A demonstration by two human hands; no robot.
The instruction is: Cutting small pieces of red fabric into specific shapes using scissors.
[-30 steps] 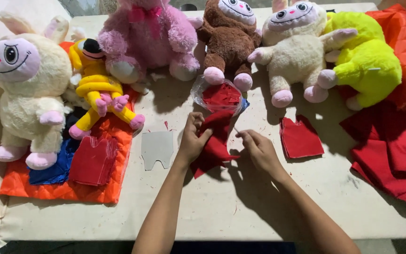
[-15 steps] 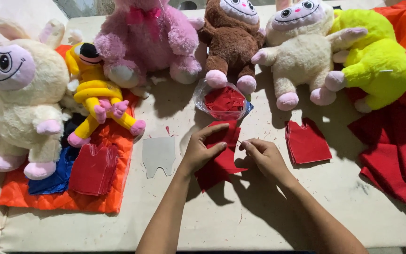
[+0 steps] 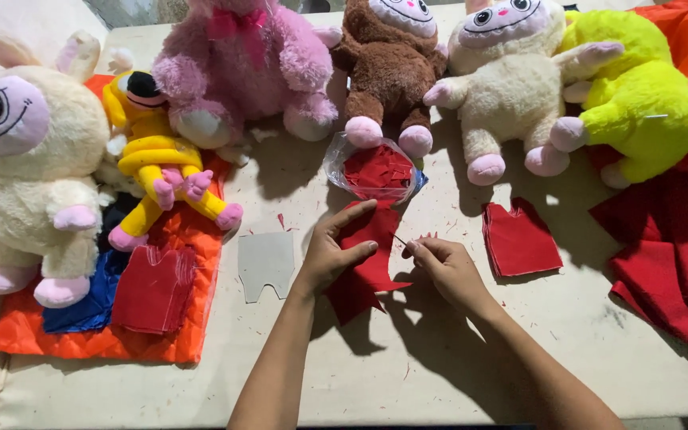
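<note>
My left hand [image 3: 334, 251] presses flat on a piece of red felt [image 3: 369, 267] lying on the table, thumb and fingers spread over it. At the felt's right edge, my right hand [image 3: 443, 267] pinches something thin and dark, perhaps a needle or pin. Just beyond the felt sits a clear plastic bag [image 3: 376, 169] of red fabric pieces.
A grey card template [image 3: 265, 263] lies left of my hands, a red cut piece [image 3: 521, 238] right. Plush toys line the back: cream [image 3: 29, 171], yellow [image 3: 161, 167], pink [image 3: 240, 68], brown [image 3: 392, 68], cream [image 3: 507, 87], neon green [image 3: 639, 103]. Orange quilted cloth [image 3: 105, 334] left, red fabric [image 3: 670, 255] right.
The view has shifted slightly. My left hand slid down and spread flatter on the red felt, and my right hand drew closer to its edge.
</note>
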